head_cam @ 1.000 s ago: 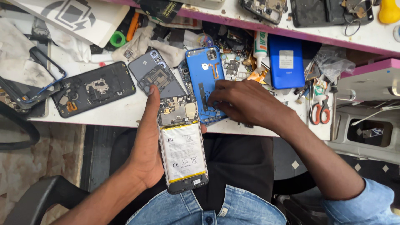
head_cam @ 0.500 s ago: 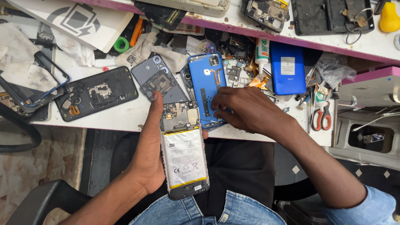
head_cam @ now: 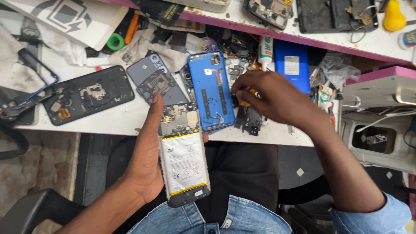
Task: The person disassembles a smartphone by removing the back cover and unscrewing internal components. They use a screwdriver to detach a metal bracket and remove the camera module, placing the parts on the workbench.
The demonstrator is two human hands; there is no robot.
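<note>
Phone (head_cam: pixel 182 156), back off, gripped in left hand (head_cam: pixel 145 167); right hand (head_cam: pixel 271 97) curled, pinching orange tool (head_cam: pixel 245 92) beside blue cover (head_cam: pixel 211 91) on bench (head_cam: pixel 108 119).

The right hand (head_cam: pixel 271 97) covers most of a small orange thing (head_cam: pixel 245 103) pinched in its fingertips, so its kind cannot be told. The left hand (head_cam: pixel 145 167) hides the left edge of the opened phone with a white battery (head_cam: pixel 182 162). The yellow pear-shaped bottle (head_cam: pixel 393 16) and white printed card (head_cam: pixel 65 17) are cut off at the top edge. The tangle of small parts (head_cam: pixel 236 54) behind the blue back cover (head_cam: pixel 211 91) is too cluttered to sort out.
</note>
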